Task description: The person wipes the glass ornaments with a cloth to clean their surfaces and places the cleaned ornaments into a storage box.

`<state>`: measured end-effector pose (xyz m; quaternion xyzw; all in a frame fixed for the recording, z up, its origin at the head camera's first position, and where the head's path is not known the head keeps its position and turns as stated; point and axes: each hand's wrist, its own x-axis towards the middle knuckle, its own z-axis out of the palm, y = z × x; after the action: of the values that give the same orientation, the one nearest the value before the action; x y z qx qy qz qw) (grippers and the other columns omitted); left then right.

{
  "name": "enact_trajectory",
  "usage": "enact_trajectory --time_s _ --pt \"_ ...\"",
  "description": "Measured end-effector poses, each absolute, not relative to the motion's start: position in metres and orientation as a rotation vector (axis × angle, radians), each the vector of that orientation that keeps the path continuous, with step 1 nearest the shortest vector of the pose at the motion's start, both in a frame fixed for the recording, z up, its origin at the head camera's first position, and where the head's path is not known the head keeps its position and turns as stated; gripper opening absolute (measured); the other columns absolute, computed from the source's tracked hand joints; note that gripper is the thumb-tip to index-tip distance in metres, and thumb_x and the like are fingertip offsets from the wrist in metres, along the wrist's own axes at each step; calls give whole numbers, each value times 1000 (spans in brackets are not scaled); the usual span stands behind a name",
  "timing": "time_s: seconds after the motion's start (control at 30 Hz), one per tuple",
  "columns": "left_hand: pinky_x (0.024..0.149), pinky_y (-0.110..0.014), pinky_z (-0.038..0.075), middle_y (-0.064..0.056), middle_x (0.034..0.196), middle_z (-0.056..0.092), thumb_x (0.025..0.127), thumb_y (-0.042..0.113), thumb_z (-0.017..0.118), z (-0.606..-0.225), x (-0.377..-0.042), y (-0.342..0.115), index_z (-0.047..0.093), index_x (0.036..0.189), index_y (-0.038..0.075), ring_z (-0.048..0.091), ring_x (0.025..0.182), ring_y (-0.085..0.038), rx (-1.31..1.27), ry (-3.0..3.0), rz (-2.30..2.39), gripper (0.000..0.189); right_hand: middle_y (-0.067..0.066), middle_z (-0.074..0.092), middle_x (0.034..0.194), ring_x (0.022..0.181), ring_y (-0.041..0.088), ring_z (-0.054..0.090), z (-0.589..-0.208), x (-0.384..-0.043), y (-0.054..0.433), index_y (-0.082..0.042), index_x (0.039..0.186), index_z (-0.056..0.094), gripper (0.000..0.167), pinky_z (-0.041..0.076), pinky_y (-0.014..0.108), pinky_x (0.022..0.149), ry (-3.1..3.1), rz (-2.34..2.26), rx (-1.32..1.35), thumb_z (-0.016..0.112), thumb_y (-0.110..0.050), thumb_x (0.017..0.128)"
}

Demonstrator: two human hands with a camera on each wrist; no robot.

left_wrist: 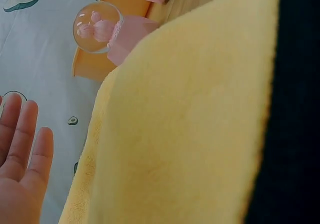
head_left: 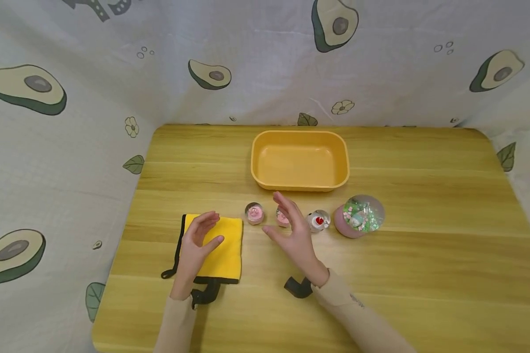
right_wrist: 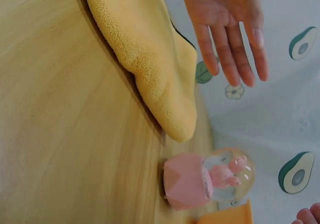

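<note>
My left hand (head_left: 198, 245) is over a yellow towel (head_left: 225, 245) with black edging, its fingers loosely bent and thumb apart, holding nothing. Part of that hand (left_wrist: 22, 169) appears at the lower left of the left wrist view, and its spread fingers (right_wrist: 232, 53) show at the top of the right wrist view. My right hand (head_left: 296, 238) reaches toward the small snow globes with fingers extended and nothing held. It partly covers the middle globe (head_left: 282, 218). Left of it sits a pink snow globe (head_left: 254, 213); to its right is one with a red detail (head_left: 318, 221).
A larger snow globe (head_left: 362, 215) with a pink base leans at the right of the row. Behind the globes stands a yellow plastic tub (head_left: 300, 188). The wooden table (head_left: 424, 274) is backed by an avocado-print cloth (head_left: 265, 44).
</note>
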<state>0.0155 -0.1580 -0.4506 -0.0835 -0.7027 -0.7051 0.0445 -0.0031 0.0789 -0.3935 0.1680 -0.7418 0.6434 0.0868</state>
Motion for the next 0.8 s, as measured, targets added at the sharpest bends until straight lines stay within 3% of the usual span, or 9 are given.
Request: enact_trajectory --time_s 0.3,0.53,0.8 --pt "104 -24 34 -26 126 51 80 -14 67 -454 22 -163 49 127 -9 48 118 -20 -146 -2326 -2118 51 35 46 130 121 47 45 -399 1 67 19 131 40 68 38 48 100 -2230 1837 542 73 16 72" --pt "109 -48 22 -16 129 55 79 -2 75 -461 25 -166 56 126 1 42 125 -31 -89 -2567 -2025 50 30 44 136 125 43 42 -432 -3 59 12 136 39 72 36 50 102 -2250 1822 554 75 11 73" --pt "108 -49 25 -6 128 56 77 2 78 -471 24 -164 59 124 8 44 124 -27 -261 -2751 -1818 51 16 42 143 132 30 38 -454 -7 49 0 143 38 75 31 47 107 -2353 1829 463 76 -2 79"
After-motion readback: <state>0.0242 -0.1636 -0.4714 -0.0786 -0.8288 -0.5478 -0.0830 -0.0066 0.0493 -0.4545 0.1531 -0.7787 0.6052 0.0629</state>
